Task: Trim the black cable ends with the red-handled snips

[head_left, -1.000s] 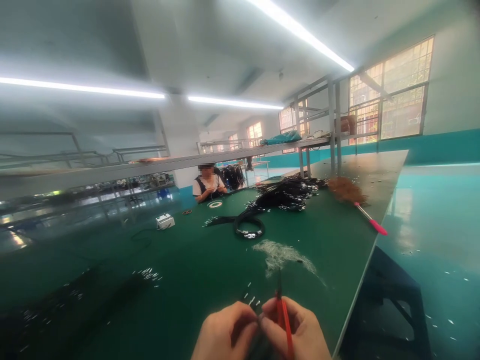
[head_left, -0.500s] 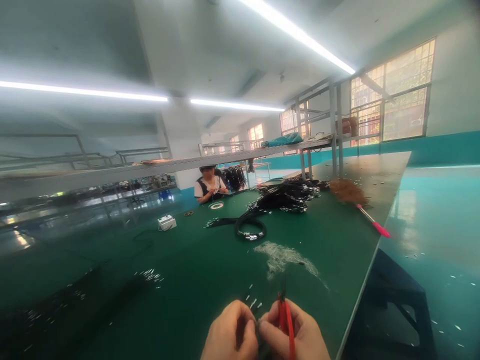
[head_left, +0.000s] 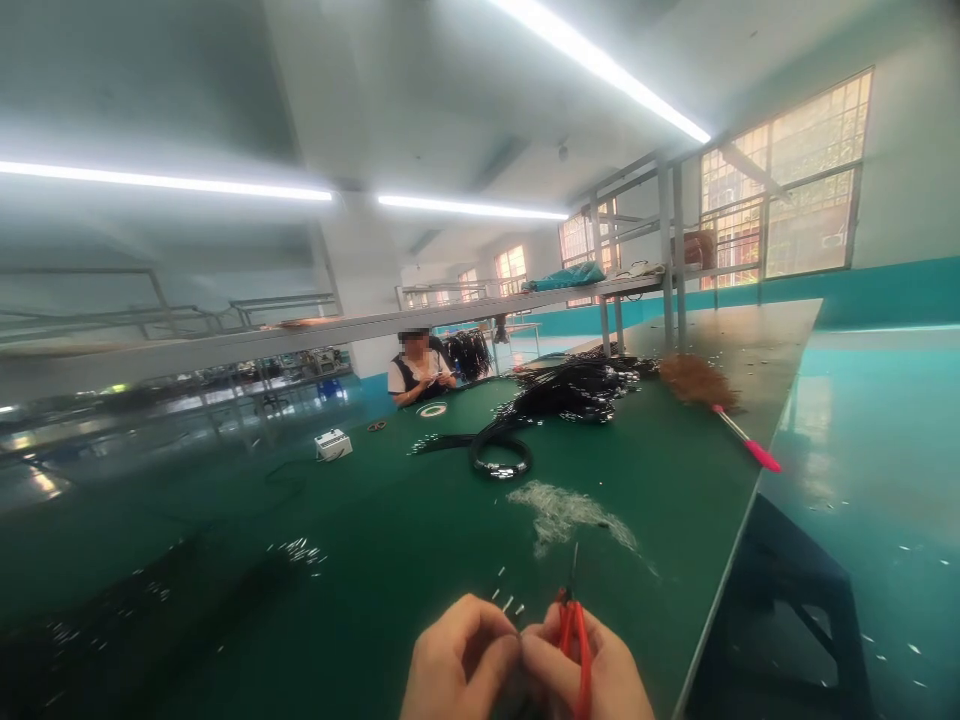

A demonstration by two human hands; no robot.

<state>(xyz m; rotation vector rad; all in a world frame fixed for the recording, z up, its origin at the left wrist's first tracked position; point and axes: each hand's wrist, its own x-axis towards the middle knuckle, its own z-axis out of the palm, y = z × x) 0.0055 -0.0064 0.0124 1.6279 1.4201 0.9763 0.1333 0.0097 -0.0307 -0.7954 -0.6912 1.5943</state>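
Observation:
My left hand (head_left: 461, 660) is closed in a pinch at the bottom middle; what sits between its fingertips is too small and dark to name. Close beside it, my right hand (head_left: 589, 665) is wrapped round red-handled scissors (head_left: 576, 640), their thin dark blades pointing away from me. The fingertips of both hands almost meet. Just beyond them, several small silvery tips (head_left: 508, 603) show on the green tabletop (head_left: 360, 600). A tangle of clear, thread-like strands (head_left: 570, 515) lies past the scissors' point.
A coiled black cable bundle (head_left: 502, 468) and a heap of black cables (head_left: 570, 390) lie farther back. At the right edge rests a feather duster (head_left: 697, 383). A white box (head_left: 334, 445) stands left. Across the table sits a co-worker (head_left: 416, 375). Dark cables (head_left: 112, 610) lie left.
The scissors have tilted so that their blades and handle loops show more plainly. Both hands have shifted only slightly and stay close together.

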